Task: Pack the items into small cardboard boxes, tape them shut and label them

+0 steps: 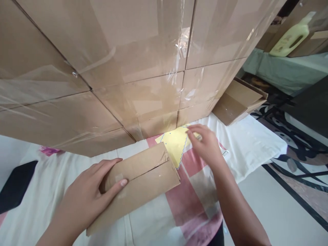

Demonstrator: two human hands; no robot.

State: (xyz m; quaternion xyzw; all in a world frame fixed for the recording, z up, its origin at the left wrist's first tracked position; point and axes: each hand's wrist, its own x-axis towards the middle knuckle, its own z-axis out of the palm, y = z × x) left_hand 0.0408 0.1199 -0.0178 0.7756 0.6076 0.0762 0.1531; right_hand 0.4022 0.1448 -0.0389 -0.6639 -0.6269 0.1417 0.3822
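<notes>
A small closed cardboard box (143,186) lies at a slant on the cloth in front of me, a seam running along its top. My left hand (94,191) grips its near-left part, thumb and fingers pressed on the top panels. Beyond the box's far right end, yellow paper (175,145) with a wavy blue edge lies partly under the box. My right hand (202,140) is over the paper's right side, thumb and fingertips pinched together. Whatever is between those fingertips is too small to make out.
Large taped cardboard boxes (153,82) form a wall just behind the work area. An open carton (238,100) stands to the right. Farther back is a pale yellow bottle (289,39). A black flat object (16,186) lies at left on the white and pink cloth (187,205).
</notes>
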